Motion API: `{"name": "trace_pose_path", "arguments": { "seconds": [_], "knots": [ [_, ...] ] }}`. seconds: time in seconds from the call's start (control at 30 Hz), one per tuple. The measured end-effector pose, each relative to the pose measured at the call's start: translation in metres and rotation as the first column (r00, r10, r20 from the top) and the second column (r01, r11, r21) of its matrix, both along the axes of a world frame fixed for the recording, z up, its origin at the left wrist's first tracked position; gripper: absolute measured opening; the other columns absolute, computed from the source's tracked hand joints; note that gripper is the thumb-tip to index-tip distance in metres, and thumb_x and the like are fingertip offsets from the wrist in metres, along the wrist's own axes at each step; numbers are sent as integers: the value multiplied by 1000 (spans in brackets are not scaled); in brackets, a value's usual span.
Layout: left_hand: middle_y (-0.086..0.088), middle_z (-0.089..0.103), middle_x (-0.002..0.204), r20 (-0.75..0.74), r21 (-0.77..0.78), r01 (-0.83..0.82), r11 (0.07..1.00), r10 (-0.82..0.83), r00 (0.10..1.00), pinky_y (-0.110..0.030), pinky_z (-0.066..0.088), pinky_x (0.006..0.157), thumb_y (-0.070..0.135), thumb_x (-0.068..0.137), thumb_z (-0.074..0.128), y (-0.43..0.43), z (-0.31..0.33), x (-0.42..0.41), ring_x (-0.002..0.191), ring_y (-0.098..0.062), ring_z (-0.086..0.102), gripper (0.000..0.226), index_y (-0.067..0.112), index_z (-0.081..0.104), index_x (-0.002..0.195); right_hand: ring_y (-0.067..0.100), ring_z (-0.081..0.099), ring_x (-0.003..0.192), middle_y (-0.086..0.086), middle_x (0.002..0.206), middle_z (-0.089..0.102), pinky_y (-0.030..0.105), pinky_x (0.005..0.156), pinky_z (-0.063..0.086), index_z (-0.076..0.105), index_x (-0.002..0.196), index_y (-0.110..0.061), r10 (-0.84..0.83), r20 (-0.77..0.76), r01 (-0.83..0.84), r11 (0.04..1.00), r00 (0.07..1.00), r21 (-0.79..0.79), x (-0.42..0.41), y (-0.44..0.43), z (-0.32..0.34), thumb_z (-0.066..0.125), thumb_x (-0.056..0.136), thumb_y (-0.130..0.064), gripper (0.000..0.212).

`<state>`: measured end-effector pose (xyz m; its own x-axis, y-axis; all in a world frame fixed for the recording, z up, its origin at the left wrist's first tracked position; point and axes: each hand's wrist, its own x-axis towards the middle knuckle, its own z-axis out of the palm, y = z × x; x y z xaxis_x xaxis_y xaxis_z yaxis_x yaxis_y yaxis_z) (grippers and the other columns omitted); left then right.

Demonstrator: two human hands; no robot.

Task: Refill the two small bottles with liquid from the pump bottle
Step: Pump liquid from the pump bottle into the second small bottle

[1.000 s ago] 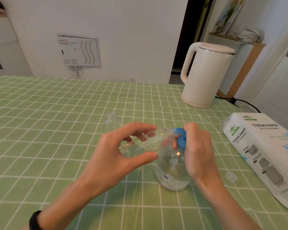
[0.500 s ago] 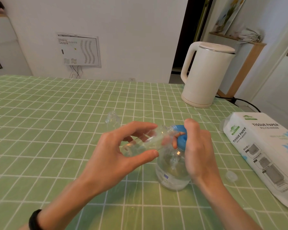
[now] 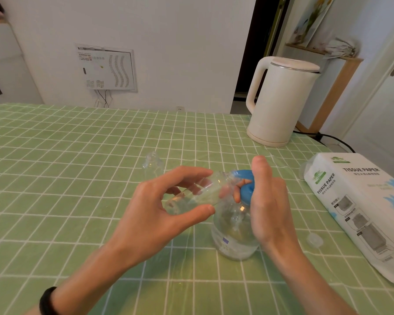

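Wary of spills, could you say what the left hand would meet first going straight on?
Probably the blue pump head, just beyond the small bottle it holds; depth is unclear.

One wide-angle camera on the person's head looks forward and down, close over the green-checked table point(image 3: 55, 169).

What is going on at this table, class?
A person's left hand holds a small clear plastic bottle tilted, its mouth at the blue pump head of a clear pump bottle. The right hand grips that pump head. A second small clear bottle stands uncapped behind them on the green checked tablecloth.
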<state>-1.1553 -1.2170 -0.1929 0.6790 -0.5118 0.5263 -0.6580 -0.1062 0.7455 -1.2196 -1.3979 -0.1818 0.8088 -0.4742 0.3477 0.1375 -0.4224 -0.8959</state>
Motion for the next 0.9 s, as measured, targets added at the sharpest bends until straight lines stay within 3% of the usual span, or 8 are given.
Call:
{"name": "trace_pose_path", "arguments": {
  "seconds": [0.07,0.17,0.3,0.5,0.6,0.7,0.8,0.9],
  "knots": [
    [21,75,113,0,-3,0,1000,0,1000,-22,56,88,43,79,80,0,0,0,106,-9,73,49,36,69,127,7,47,42,-8,52,67,13,46,37,50,45,-13,4,2,-4,1000,1000,-1,0,0,0,26,94,-66,76],
    [21,75,113,1,-9,-2,1000,2,1000,-23,56,87,43,79,80,-1,0,-1,105,-9,73,49,36,69,126,35,55,57,5,68,77,37,52,41,49,47,-12,20,-12,-19,1000,1000,15,-1,-1,1,30,89,-60,67],
    [21,75,112,7,-1,-5,1000,5,1000,-24,56,87,42,79,80,0,0,-2,105,-9,73,49,34,69,126,40,56,62,25,67,70,45,57,41,50,52,-3,11,-35,-12,999,999,-32,1,-4,1,31,82,-53,61],
    [21,75,112,2,-8,-2,1000,2,1000,-24,56,87,42,78,80,-1,-1,-2,105,-10,73,49,36,69,125,46,61,71,19,67,73,48,63,44,50,51,-7,12,-36,-12,1000,999,-10,0,-3,1,32,87,-52,60],
    [21,75,111,-4,-21,-5,1000,5,1000,-23,56,87,41,78,81,-1,0,-2,105,-9,73,48,36,69,125,35,67,68,2,72,79,39,62,50,51,51,-7,12,-27,-12,1000,1000,-8,1,-3,-1,27,95,-60,73],
    [20,75,111,-3,-22,-2,1000,2,1000,-22,56,87,41,78,81,0,0,-2,105,-10,73,48,34,70,125,26,68,62,-3,69,79,31,59,50,54,51,-8,-3,-20,3,1000,1000,-14,1,-2,-2,25,96,-67,80],
    [20,75,111,-1,-24,1,1000,-1,1000,-22,56,87,40,78,81,0,1,-2,105,-11,73,49,34,70,125,36,68,68,4,71,79,45,63,52,50,48,-10,2,-36,-2,1000,999,1,1,-2,-1,29,93,-62,71],
    [21,75,112,8,-16,1,1000,-1,1000,-22,56,86,42,78,81,0,1,-1,105,-9,73,49,35,69,125,45,61,67,18,66,73,50,58,45,49,50,-5,-6,-30,6,1000,1000,4,1,-2,1,33,86,-55,64]
  ]
}}
